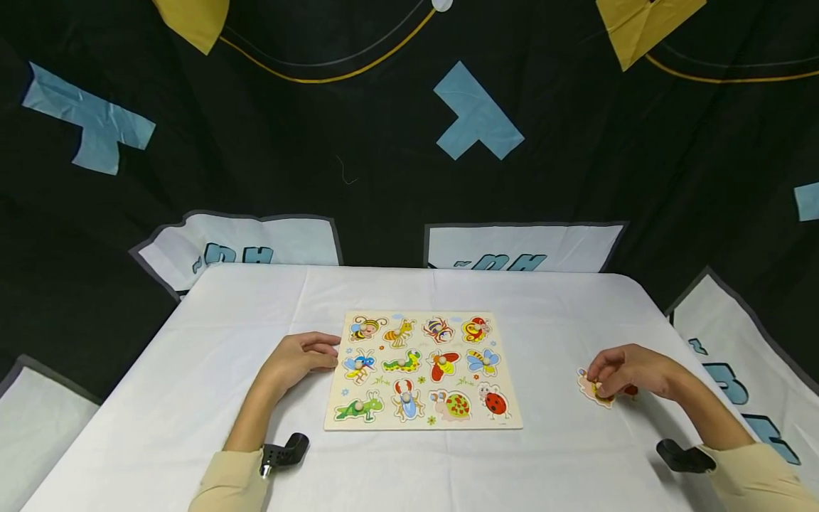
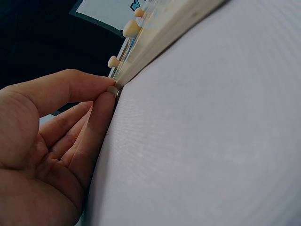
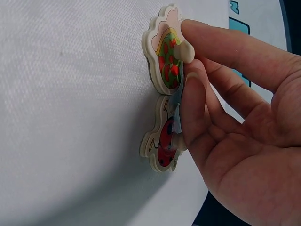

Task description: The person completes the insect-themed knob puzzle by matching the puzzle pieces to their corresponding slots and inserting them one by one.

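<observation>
My left hand [image 1: 306,355] rests on the table at the left edge of a wooden peg puzzle board [image 1: 416,421]. In the left wrist view, its thumb and index fingertip pinch the board's edge [image 2: 155,49] at a corner. Over to the right, my right hand [image 1: 630,371] is over a snail puzzle piece [image 3: 157,42]. Its thumb and index finger stand apart on either side of the snail's knob [image 3: 184,52]. Just below the thumb in the right wrist view is a ladybug puzzle piece [image 3: 165,146], close against the snail.
The board holds several brightly printed insects, many with small wooden knobs, among them a caterpillar [image 1: 402,362] and a grasshopper [image 1: 360,408]. White cloth covers the table [image 1: 448,469]. A black curtain [image 1: 384,156] with taped shapes hangs behind it.
</observation>
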`<state>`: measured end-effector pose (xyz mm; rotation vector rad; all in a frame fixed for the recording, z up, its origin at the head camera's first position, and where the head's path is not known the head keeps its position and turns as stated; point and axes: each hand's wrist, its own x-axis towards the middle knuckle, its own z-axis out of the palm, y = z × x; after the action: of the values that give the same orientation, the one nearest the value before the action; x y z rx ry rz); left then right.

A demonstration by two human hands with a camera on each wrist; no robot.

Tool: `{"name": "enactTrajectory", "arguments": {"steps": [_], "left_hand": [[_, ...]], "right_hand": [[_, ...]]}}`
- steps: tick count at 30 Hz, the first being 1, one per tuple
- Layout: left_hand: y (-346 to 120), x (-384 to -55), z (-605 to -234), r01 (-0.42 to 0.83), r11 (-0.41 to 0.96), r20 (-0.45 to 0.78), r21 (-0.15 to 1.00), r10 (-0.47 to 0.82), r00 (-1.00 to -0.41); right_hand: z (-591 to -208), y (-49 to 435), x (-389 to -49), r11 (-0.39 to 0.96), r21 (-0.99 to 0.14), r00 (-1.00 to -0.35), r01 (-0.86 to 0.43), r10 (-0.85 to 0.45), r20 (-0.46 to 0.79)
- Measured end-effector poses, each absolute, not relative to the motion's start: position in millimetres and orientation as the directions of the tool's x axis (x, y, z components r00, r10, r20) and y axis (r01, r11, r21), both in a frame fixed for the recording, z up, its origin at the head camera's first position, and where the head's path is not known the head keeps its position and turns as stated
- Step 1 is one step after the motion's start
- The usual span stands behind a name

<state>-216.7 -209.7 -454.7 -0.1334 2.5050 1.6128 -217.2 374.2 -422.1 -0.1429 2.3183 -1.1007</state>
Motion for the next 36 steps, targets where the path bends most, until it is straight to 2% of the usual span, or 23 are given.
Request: {"name": "enactTrajectory", "arguments": {"steps": [21, 36], "left_hand": [[-208.9, -215.6, -455.3, -0.162, 0.460, -0.180, 0.873, -0.004, -0.984], [-210.6, -217.7, -457.3, -0.155, 0.476, -0.177, 0.866, 0.001, -0.984]], "right_hand": [[-420.4, 371.2, -214.7, 0.676, -0.732, -0.833, 0.086, -0.355, -0.425], [-424.7, 370.0, -214.5, 0.719, -0.689, -0.857, 0.088, -0.297, -0.420]]}}
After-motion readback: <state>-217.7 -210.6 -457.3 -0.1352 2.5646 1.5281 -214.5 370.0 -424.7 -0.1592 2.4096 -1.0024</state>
